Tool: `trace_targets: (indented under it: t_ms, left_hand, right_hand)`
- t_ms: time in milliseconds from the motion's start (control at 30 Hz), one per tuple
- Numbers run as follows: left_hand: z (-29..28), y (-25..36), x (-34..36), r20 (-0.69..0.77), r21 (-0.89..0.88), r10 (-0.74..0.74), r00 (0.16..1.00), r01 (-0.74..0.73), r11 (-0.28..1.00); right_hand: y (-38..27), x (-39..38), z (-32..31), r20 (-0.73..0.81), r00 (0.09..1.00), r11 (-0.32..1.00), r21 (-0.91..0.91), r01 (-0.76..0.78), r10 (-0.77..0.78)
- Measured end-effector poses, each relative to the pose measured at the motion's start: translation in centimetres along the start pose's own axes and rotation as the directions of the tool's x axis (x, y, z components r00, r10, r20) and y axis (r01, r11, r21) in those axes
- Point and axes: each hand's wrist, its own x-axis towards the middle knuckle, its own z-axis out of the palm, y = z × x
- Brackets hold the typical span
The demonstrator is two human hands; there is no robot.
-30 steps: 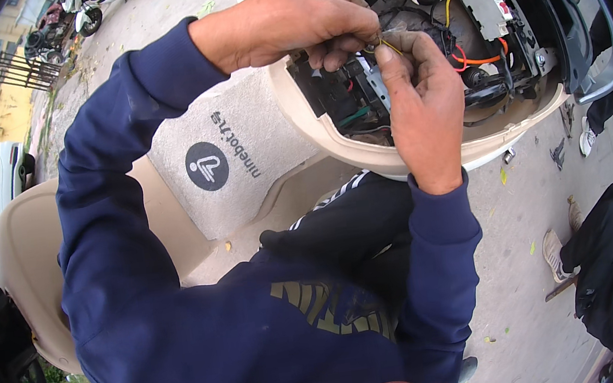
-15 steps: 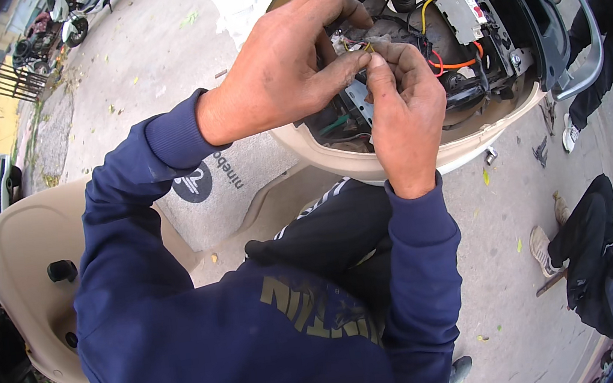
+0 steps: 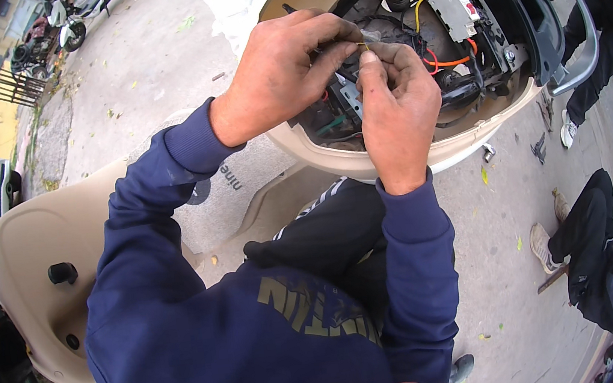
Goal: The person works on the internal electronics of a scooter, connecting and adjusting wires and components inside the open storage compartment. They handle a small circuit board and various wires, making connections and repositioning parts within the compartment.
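Over the open body of a beige scooter point(image 3: 460, 145), my two hands meet fingertip to fingertip. A thin yellow wire point(image 3: 364, 46) runs between them. My left hand point(image 3: 292, 68) is closed, thumb and forefinger pinching the wire. My right hand point(image 3: 402, 101) pinches the same wire between thumb and fingers, just beside the left. Below and beyond them lies the scooter's bay with black cables, a thick orange cable point(image 3: 451, 63) and a yellow cable point(image 3: 418, 12). A grey circuit breaker point(image 3: 455, 14) with a red switch sits at the bay's right side. The wire's ends are hidden by my fingers.
The scooter's beige front panel point(image 3: 51, 273) and grey floor mat point(image 3: 237, 180) are at left. A curved metal grab rail point(image 3: 588, 57) rises at right. A seated person point(image 3: 594, 257) is at far right. Tools point(image 3: 538, 149) lie on the pavement beside the scooter.
My left wrist has shifted slightly right and its fingers have curled closer together. The yellow wire shows more plainly between my fingertips. My right hand has moved slightly left and up.
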Motion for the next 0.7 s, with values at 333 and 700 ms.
trace_targets:
  t_ms: [333,700]
  left_hand:
    - [1.8,1.1,0.4,-0.124,0.034,0.053,0.991,-0.049,0.998]
    - [2.4,-1.6,1.4,-0.11,-0.323,-0.359,0.927,0.308,0.895]
  right_hand:
    - [-0.5,0.3,-0.2,-0.031,0.999,0.999,-0.033,0.011,-0.012]
    - [-0.8,-0.1,0.0,-0.056,0.998,0.999,0.049,-0.019,0.021]
